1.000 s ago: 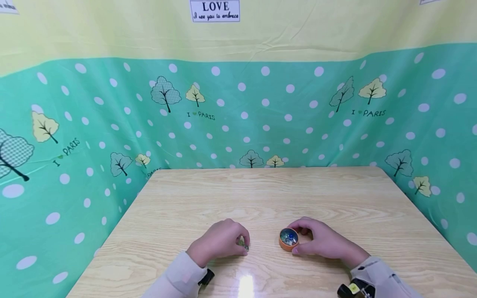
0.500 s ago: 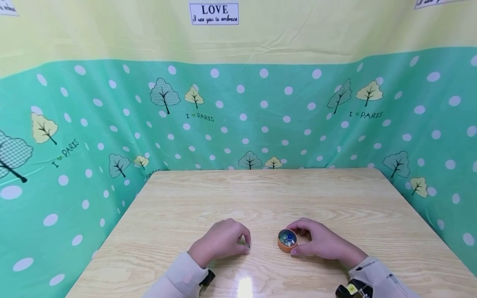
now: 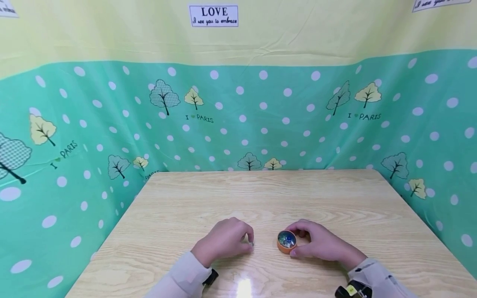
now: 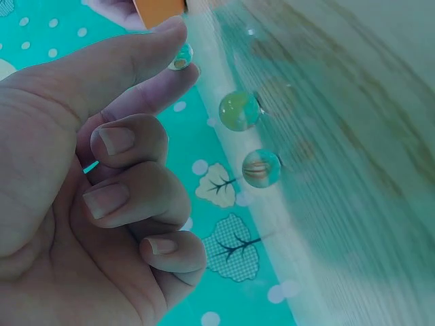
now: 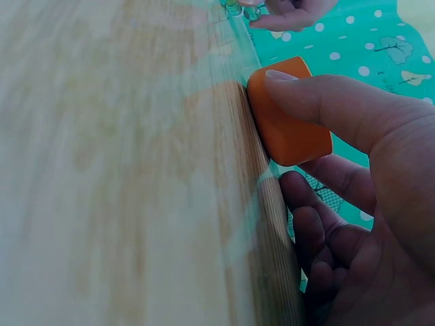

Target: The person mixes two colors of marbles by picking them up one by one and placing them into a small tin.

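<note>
My left hand [image 3: 225, 239] is low over the table, left of the cup. In the left wrist view its thumb and forefinger pinch a clear glass marble [image 4: 182, 58], and the other fingers are curled loosely. Two more marbles, one with a yellow-green swirl [image 4: 239, 111] and one with a brownish swirl [image 4: 262, 168], lie on the table by that hand; the head view hides them behind it. My right hand [image 3: 316, 241] grips a small round orange cup [image 3: 285, 248] between thumb and fingers. The cup stands upright on the table, with blue and clear marbles [image 3: 287, 239] inside.
The light wood-grain table [image 3: 261, 194] reaches back to a green and yellow patterned curtain [image 3: 208, 136] that hangs behind it and along both sides. Light glares off the tabletop [image 3: 244, 287] near the front. A black device [image 3: 210, 277] sits at the left wrist.
My left hand has moved slightly right, toward the cup, and the greenish marbles seen under its fingers earlier are now mostly hidden. The right hand keeps its grip on the cup.
</note>
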Available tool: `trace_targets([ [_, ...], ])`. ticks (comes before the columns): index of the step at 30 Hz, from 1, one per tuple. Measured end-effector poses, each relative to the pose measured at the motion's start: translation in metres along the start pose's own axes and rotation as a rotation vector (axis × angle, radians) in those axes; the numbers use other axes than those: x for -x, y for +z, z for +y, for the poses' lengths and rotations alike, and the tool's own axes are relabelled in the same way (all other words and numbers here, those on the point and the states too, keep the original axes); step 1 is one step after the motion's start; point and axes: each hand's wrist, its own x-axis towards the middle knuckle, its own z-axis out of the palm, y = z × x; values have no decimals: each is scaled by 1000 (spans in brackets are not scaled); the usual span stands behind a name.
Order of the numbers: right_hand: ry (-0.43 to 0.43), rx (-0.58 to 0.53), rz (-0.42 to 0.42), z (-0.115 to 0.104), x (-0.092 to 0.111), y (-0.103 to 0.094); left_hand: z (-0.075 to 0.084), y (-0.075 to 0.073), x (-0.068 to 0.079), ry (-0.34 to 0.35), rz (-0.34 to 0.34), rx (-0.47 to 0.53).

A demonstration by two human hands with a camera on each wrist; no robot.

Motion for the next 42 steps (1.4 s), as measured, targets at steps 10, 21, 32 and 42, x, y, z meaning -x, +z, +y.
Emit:
trace_targets([
  [10, -4, 17, 12, 1, -2, 0, 5, 1, -9, 14, 26, -21],
  [21, 1, 29, 16, 5, 0, 3, 17, -2, -15, 7, 74, -45],
  [32, -24, 27, 19, 5, -1, 3, 27, -6, -22, 34, 107, -74],
  [42, -28, 2, 9, 2, -1, 2, 37, -6, -28, 49, 120, -42],
])
